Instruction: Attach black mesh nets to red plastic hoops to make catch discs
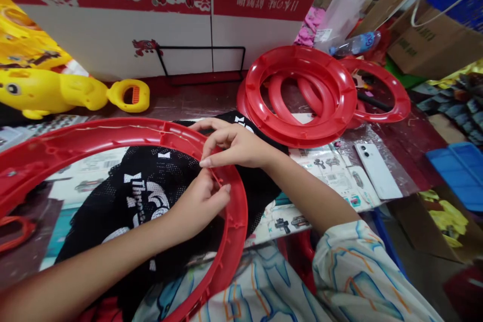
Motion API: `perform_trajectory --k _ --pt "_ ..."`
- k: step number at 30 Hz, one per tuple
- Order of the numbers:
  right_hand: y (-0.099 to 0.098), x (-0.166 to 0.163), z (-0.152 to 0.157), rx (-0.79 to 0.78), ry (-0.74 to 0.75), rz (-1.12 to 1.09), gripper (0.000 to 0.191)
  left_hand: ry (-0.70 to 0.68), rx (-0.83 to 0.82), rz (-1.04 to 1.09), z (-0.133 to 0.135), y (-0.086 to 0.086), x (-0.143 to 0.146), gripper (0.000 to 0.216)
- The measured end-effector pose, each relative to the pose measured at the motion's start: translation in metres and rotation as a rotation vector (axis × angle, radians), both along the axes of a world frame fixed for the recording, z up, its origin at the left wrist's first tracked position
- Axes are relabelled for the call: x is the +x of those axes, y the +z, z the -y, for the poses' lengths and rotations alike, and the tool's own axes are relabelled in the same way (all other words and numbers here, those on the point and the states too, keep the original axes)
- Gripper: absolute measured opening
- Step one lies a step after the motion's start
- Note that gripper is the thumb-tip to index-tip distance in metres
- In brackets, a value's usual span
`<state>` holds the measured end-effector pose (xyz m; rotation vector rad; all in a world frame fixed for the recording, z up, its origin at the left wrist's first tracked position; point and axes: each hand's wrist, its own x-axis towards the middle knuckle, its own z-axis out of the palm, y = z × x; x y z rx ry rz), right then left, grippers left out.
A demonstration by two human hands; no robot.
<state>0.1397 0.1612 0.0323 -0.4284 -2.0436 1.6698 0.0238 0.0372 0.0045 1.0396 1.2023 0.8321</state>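
Note:
A large red plastic ring (237,216) with a ribbed channel lies across the front left, over black mesh cloth (151,176) with white lettering. A thin pale wire (139,127) runs along the ring's channel up to my hands. My left hand (196,206) grips the ring's inner edge, its thumb on the channel and its other fingers partly hidden. Just above it, my right hand (237,146) reaches over the channel, thumb and forefinger pinched on the wire. Its other fingers are bent over the ring's outer side.
Several red rings (302,131) are stacked at the back right. A white phone (378,171) lies on the table by printed card sheets (339,173). A yellow plastic toy (81,91), a black wire frame (202,48) and a white-red carton (181,25) stand behind.

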Motion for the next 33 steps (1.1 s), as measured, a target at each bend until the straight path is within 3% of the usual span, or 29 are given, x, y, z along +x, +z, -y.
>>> perform_trajectory --k 5,11,16,24,28,33 --pt "-0.004 -0.002 -0.001 -0.234 -0.011 0.071 0.009 -0.012 -0.001 0.010 0.000 -0.008 0.001 0.019" --pt "0.003 -0.002 -0.001 -0.088 -0.018 0.099 0.008 -0.014 0.008 0.033 0.002 -0.014 0.003 0.018" --pt "-0.002 0.000 0.004 -0.116 -0.034 0.022 0.011 0.003 0.024 0.035 0.002 -0.019 0.001 0.020" --pt "-0.012 0.004 0.008 -0.501 0.064 -0.016 0.012 -0.022 -0.025 0.173 0.003 -0.018 0.005 0.021" --pt "-0.009 0.008 0.011 -0.512 0.027 -0.090 0.015 0.048 -0.048 0.410 0.009 -0.017 0.008 0.028" --pt "-0.011 0.008 0.014 -0.530 -0.036 -0.145 0.015 0.206 -0.002 0.524 0.007 -0.016 0.005 0.029"
